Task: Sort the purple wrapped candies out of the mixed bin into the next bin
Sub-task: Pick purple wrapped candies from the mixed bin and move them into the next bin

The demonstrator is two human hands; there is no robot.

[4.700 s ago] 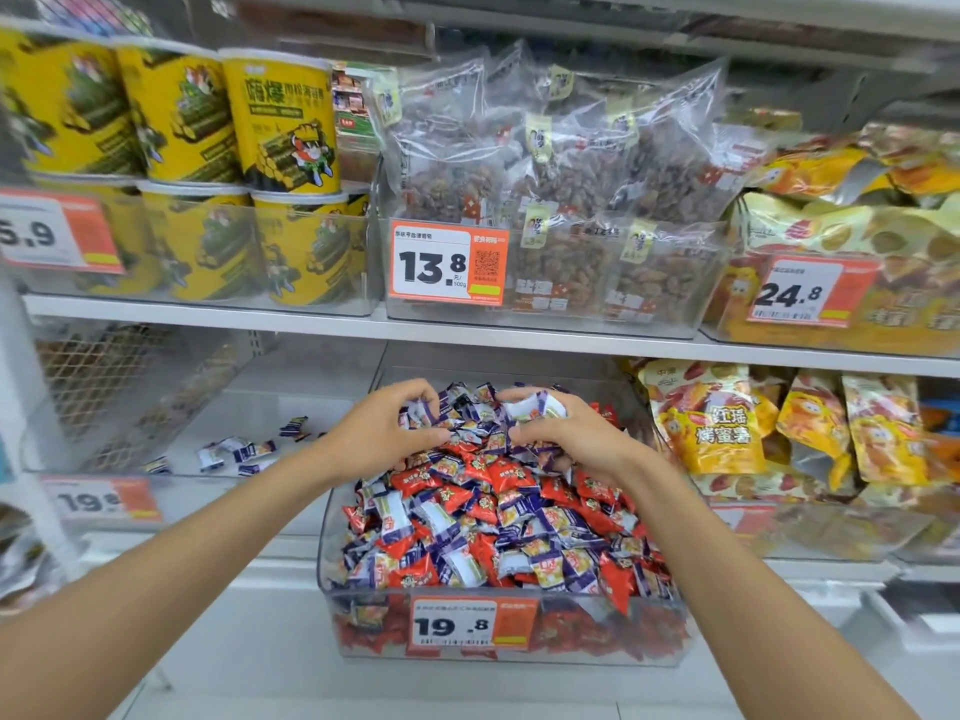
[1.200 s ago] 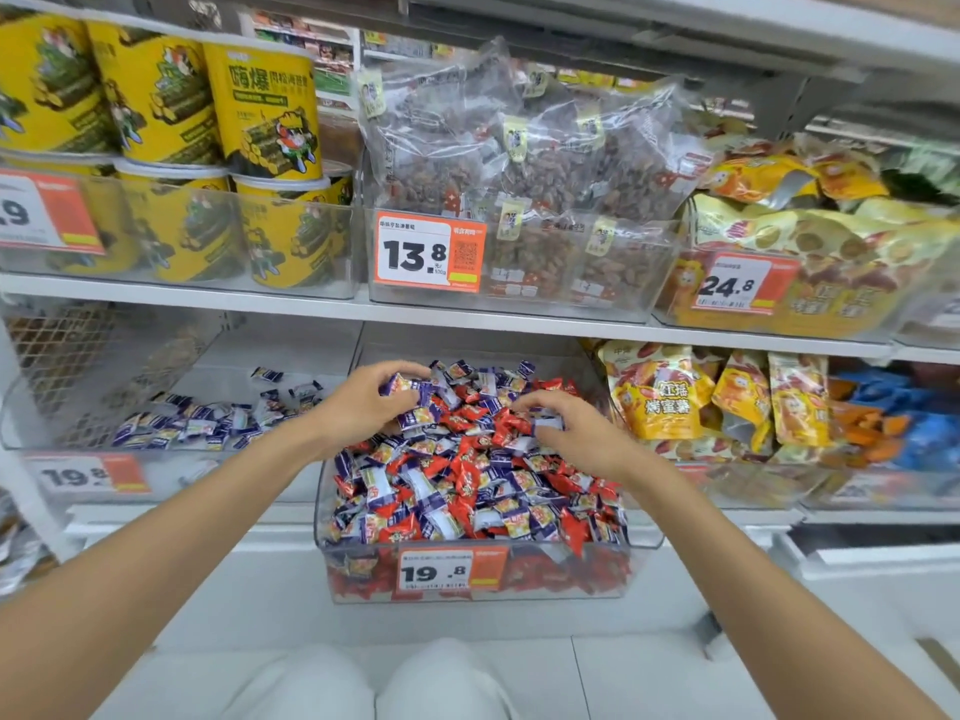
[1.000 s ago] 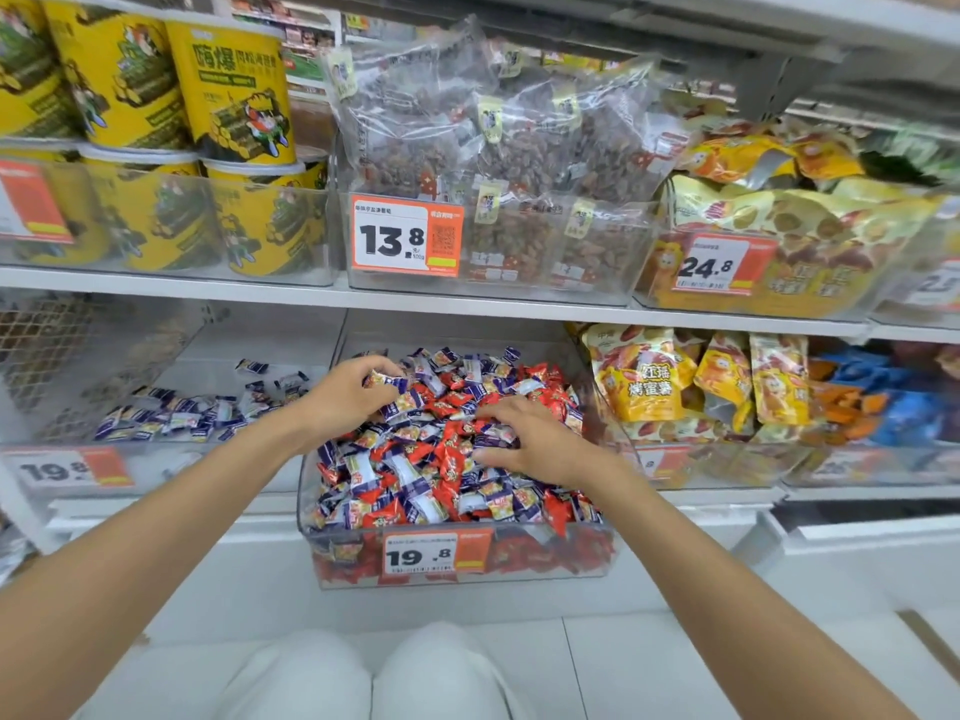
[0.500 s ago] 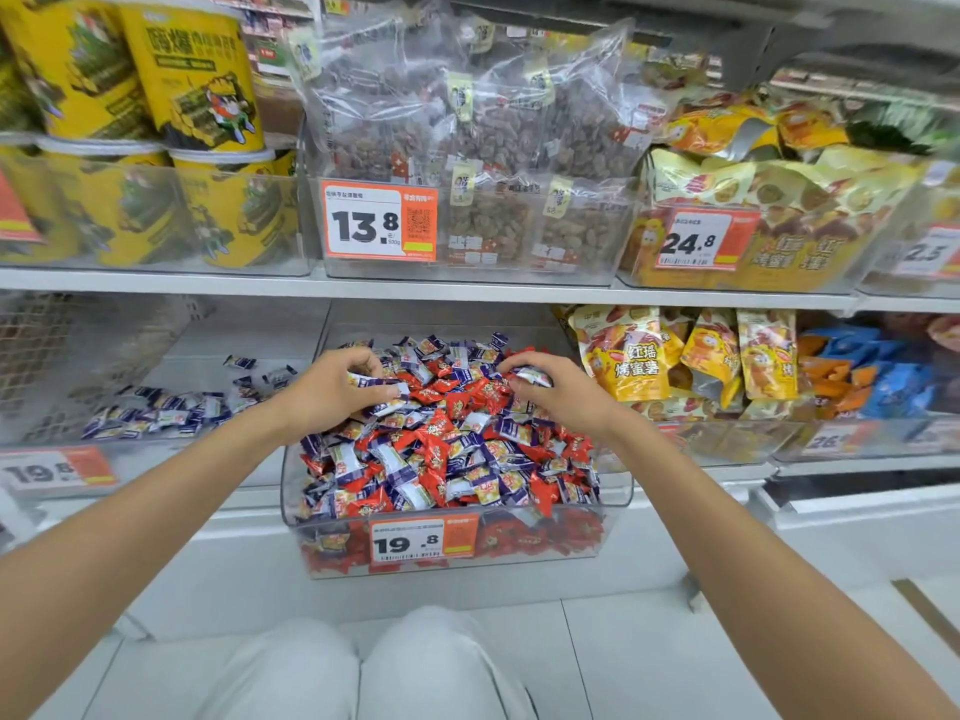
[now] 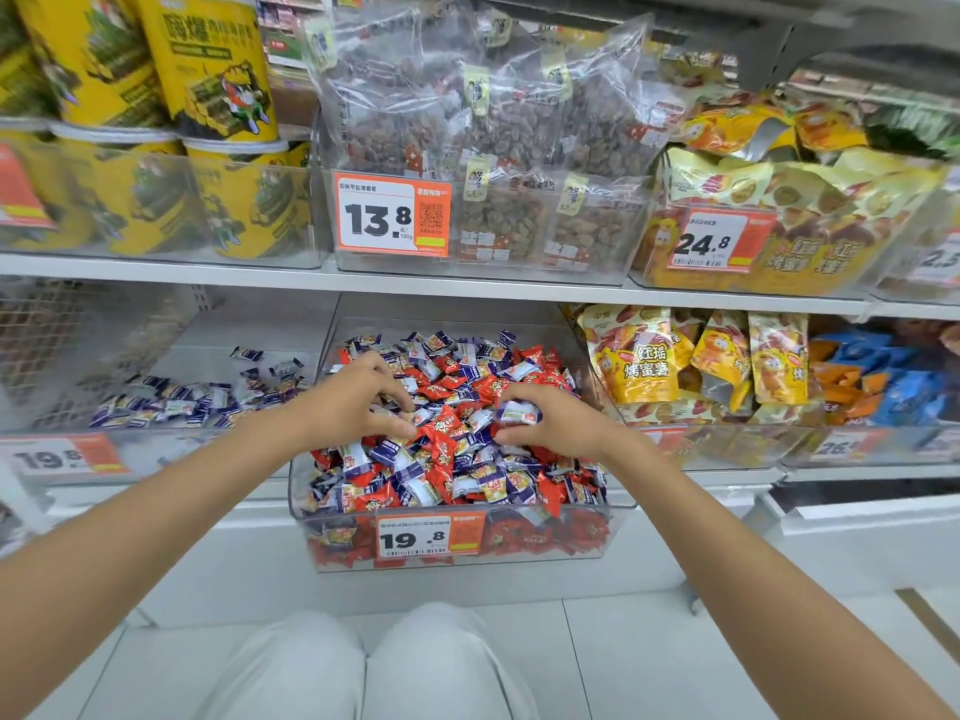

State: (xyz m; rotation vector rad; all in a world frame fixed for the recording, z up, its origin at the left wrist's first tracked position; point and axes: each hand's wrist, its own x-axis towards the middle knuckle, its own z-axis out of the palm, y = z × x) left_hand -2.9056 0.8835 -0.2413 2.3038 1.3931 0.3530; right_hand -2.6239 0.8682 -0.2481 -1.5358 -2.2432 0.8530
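Leftmost, well to the left of the fingers, sits the clear plastic next bin (image 5: 182, 449), with a thin scatter of purple-and-white wrapped candies (image 5: 171, 405) across its floor. Beside it, the left hand (image 5: 353, 407) digs into the clear plastic mixed bin (image 5: 613, 532), its fingers (image 5: 387, 394) curled down into the heap of red and purple wrappers. Whether they have hold of a piece I cannot tell. Just right of them, the right hand (image 5: 558, 426) pinches one purple wrapped candy (image 5: 517, 412) between thumb and fingertips, at the top of the pile. By my reading this is the picking step. The next move calls for carrying that piece leftward, past the left hand and over the bin walls, then letting go. Under both hands the red wrapped candies (image 5: 441, 439) lie thick and could come along by mistake. Further right of the fingers stand yellow foil snack pouches (image 5: 644, 356), out of the way.
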